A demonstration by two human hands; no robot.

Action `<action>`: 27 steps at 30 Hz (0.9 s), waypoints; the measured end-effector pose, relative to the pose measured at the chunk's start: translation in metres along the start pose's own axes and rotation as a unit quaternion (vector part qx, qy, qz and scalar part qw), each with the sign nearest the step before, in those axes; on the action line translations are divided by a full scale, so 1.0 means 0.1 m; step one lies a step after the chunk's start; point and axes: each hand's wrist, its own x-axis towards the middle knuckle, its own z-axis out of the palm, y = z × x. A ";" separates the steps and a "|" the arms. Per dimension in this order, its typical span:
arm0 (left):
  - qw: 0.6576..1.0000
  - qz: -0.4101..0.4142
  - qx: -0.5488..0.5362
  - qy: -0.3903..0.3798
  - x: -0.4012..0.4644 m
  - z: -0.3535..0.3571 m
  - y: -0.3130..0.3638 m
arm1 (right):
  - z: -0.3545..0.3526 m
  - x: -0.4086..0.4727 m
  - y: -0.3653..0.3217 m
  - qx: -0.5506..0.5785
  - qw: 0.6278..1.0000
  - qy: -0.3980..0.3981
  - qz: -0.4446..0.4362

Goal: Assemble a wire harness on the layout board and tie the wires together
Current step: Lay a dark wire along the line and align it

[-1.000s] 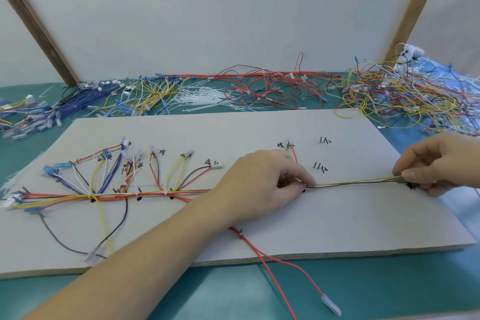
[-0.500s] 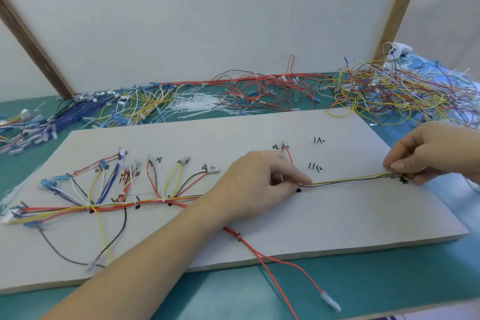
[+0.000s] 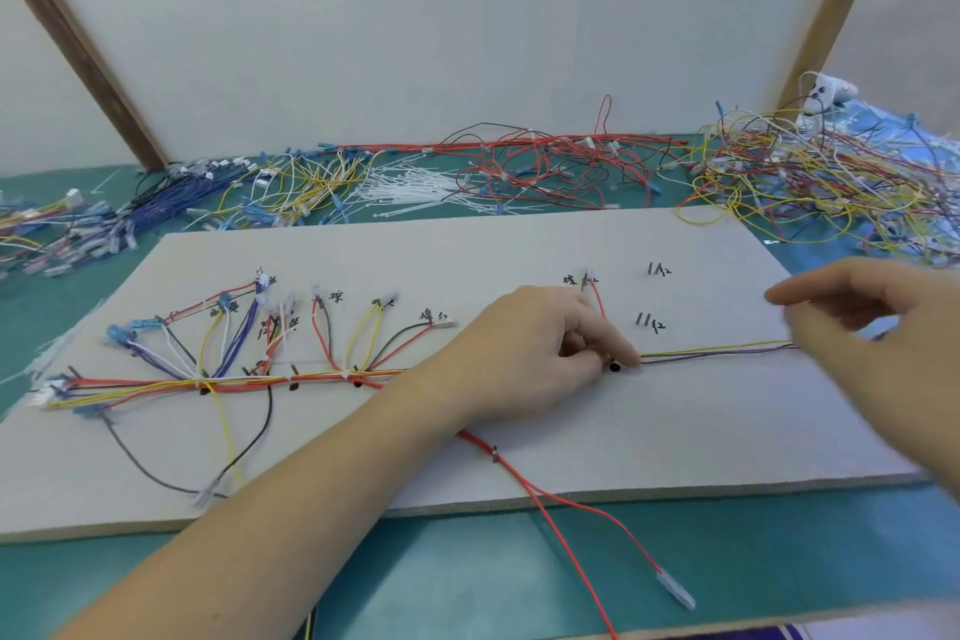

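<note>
A grey layout board [image 3: 519,250] lies flat on the green table. A harness of red, yellow, black and blue wires [image 3: 234,382] runs along its left half, with short branches fanning up to hand-written labels. My left hand [image 3: 540,353] presses the wire bundle down at a black mark near the board's middle, fingers closed on it. A thin yellow-and-dark wire run [image 3: 717,351] stretches right from there. My right hand [image 3: 872,327] hovers blurred over its right end, fingers apart. Two red wires [image 3: 571,504] trail off the board's front edge.
Loose wire piles line the table's back: blue wires [image 3: 171,203], yellow wires [image 3: 306,187], white cable ties [image 3: 415,192], red wires [image 3: 550,161] and a large tangled heap [image 3: 831,182] at right. A white panel stands behind. A clear connector [image 3: 675,587] lies on the green mat.
My right hand has let go of the wire run's right end and opened, lifting slightly. My left hand has stayed pressed on the bundle.
</note>
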 end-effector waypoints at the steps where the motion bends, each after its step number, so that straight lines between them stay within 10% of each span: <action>1: 1.000 0.002 0.006 0.002 0.00 0.00 0.00 | 0.09 -0.19 -0.20 0.024 0.998 -0.038 -0.035; 5: 1.000 0.004 0.008 0.000 0.00 0.00 0.00 | 0.55 -0.70 -0.75 0.049 0.950 -0.291 -0.100; 15: 1.000 0.017 0.017 0.006 -0.01 -0.01 -0.01 | 0.74 -0.68 -0.89 -0.082 0.960 -0.244 -0.114; 27: 0.993 -0.046 -0.106 -0.011 0.03 -0.13 -0.05 | 0.43 -0.31 -0.61 0.219 0.903 -0.357 0.092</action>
